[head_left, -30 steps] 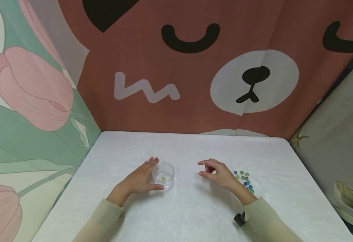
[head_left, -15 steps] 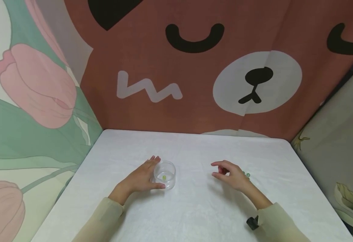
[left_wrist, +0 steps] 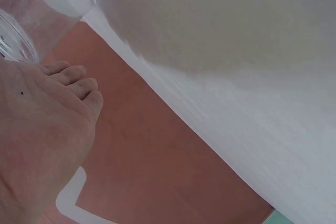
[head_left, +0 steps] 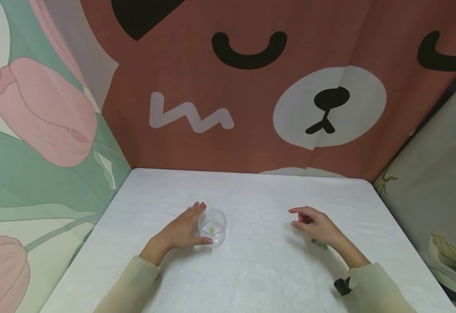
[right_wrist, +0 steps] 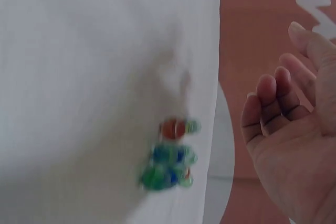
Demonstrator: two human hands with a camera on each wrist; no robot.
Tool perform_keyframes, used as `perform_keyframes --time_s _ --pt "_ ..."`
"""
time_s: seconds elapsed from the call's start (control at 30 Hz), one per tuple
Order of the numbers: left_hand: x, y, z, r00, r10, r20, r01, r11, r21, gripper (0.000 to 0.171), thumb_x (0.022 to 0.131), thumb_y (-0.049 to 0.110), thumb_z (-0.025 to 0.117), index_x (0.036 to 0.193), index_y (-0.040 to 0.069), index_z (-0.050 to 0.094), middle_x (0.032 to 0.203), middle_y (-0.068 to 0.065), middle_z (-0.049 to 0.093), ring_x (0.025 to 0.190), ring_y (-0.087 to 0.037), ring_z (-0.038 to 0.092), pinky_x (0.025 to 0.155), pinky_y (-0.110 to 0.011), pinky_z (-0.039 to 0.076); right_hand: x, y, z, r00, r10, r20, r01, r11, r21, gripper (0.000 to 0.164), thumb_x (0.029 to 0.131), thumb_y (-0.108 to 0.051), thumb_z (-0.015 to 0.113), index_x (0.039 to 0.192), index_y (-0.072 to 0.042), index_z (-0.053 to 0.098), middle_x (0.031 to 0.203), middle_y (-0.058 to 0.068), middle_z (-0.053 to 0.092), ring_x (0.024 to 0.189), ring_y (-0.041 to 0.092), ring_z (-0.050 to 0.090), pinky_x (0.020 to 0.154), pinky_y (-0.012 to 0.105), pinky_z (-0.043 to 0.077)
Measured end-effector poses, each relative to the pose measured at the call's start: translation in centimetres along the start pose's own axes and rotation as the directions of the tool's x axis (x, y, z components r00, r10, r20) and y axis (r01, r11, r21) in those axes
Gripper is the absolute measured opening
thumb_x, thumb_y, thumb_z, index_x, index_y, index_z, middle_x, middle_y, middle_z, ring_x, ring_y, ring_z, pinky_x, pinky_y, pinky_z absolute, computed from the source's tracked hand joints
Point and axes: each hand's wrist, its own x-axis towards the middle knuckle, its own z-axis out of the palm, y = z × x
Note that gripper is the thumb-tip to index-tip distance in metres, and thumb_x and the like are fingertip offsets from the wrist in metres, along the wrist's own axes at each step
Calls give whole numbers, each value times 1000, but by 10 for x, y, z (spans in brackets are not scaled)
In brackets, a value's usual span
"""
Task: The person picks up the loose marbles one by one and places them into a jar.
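Cups the left hand point(head_left: 181, 229) round the left side of a clear container point(head_left: 218, 234), thumb along the near side and fingers along the far side, a little left of the middle of the white tabletop point(head_left: 251, 274). Shows one yellow-green marble point(head_left: 211, 230) low inside, seen through the transparent wall. Holds the right hand point(head_left: 318, 226) well apart from the left, raised over the tabletop between its middle and its right edge, with thumb and index finger parted at the tips and the other fingers loosely bent in. Includes a cluster of green, blue and reddish-brown marbles point(right_wrist: 169, 156) on the tabletop, closer to the right edge than to the left, partly hidden by the right hand in the head view and blurred in the right wrist view. Also pictured: pale sleeves point(head_left: 378, 289), a small black object point(head_left: 342, 287) beside the right one, a reddish-brown bear-face cloth point(head_left: 251, 150) behind the far edge and a tulip-patterned cloth point(head_left: 48, 117) along the left edge.
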Motion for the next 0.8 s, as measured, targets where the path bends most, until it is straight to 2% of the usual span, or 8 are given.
perform_keyframes --time_s 0.2,0.43,0.6,0.8 --pt "0 0 -1 1000 -9 -3 9 1000 -7 115 80 69 73 161 4 23 167 -13 23 156 -29 16 127 -48 20 0 16 -19 995 92 24 -92 996 -19 45 95 -26 72 135 -7 63 92 1 56 84 13 53 69 22 48" --pt "0 0 2 1000 -23 -6 22 1000 -15 115 79 68 74 161 5 24 167 -11 23 156 -27 16 127 -47 19 -4 38 -34 988 150 42 -149 989 -25 50 96 -29 71 140 -7 59 93 4 55 85 16 51 66 23 46" --pt "-1 2 1 1000 -25 -8 25 1000 -18 115 78 69 74 161 5 24 167 -11 23 156 -27 16 127 -48 20 -5 50 -41 978 198 64 -194 979 -65 49 98 -30 68 141 -8 59 97 5 55 91 20 49 71 27 45" --pt "-1 0 2 1000 -5 -21 4 1000 -17 116 78 70 73 160 3 26 167 -13 25 156 -28 18 127 -47 20 -6 61 -43 962 254 103 -238 960 -146 42 98 -22 67 138 -9 62 100 4 56 95 22 49 79 34 46"
